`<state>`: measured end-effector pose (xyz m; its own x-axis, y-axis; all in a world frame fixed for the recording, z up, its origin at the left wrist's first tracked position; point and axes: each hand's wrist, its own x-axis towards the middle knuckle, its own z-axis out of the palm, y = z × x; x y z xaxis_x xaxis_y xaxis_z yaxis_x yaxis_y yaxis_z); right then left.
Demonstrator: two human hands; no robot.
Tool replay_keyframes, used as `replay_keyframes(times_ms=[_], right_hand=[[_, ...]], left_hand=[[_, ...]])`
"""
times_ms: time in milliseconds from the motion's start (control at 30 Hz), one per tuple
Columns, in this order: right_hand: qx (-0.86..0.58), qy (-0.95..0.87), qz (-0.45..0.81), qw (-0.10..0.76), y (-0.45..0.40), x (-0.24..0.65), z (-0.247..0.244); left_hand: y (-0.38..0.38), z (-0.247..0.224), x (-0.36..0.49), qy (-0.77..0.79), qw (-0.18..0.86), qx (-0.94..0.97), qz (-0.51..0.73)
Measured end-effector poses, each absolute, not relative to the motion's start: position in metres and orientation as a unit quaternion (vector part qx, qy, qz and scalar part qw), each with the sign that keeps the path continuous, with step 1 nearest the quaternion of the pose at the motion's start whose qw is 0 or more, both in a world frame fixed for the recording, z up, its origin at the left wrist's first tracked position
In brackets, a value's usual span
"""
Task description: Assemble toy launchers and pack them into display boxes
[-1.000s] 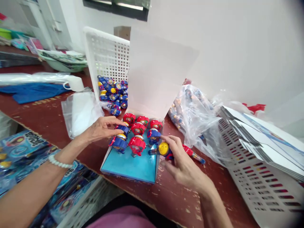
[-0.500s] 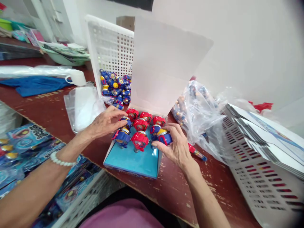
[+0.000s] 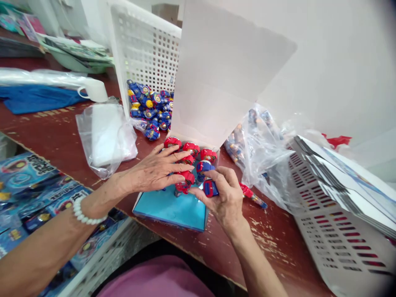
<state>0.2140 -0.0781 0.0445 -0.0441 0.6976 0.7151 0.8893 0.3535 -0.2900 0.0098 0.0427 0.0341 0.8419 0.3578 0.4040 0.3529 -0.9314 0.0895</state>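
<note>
A blue box [image 3: 170, 210] with a raised white lid [image 3: 216, 78] stands on the table, and several red toys [image 3: 208, 154] stick up from its top. My left hand [image 3: 157, 169] lies spread over the toys on the left and middle, hiding some of them. Between the thumb and fingers of my right hand [image 3: 224, 196] is a blue toy [image 3: 210, 188], at the box's right side. Just behind it stands another blue toy [image 3: 204, 167] in the box.
A white basket [image 3: 145, 45] tipped on its side holds blue toys behind the box. Right are a plastic bag of toys [image 3: 247, 136] and a basket with cardboard sheets [image 3: 312, 218]. Left are a white mug [image 3: 96, 90], plastic bags [image 3: 108, 136] and packaged toys [image 3: 40, 189].
My left hand has moved right and spread over the toys. My right hand has shifted slightly lower with the blue toy, which has turned. The camera view has shifted a little.
</note>
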Motion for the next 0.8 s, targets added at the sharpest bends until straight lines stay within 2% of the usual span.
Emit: replay_keyframes(times_ms=[267,400,500,600,667,767,800], right_hand=[[-0.589,-0.702,-0.119,0.383,-0.075,0.209,0.047],[-0.609,-0.712,-0.152,0.315,-0.070,0.202,0.029],[-0.620,-0.723,-0.127,0.276,-0.072,0.196,0.021],[-0.609,-0.733,-0.110,0.284,-0.079,0.199,0.027],[-0.606,-0.721,-0.109,0.318,-0.081,0.215,0.030],[-0.696,-0.633,-0.116,0.319,-0.081,0.263,0.024],[-0.745,-0.599,-0.122,0.266,-0.080,0.282,0.017]], left_hand=[[0.042,0.034,0.010,0.197,0.015,0.957,0.212],[0.043,0.032,0.010,0.198,0.003,0.956,0.216],[0.044,0.030,0.009,0.196,0.013,0.956,0.220],[0.045,0.029,0.009,0.193,0.015,0.953,0.235],[0.046,0.029,0.010,0.193,0.002,0.952,0.238],[0.045,0.030,0.011,0.192,-0.011,0.953,0.234],[0.045,0.030,0.011,0.193,-0.011,0.954,0.230]])
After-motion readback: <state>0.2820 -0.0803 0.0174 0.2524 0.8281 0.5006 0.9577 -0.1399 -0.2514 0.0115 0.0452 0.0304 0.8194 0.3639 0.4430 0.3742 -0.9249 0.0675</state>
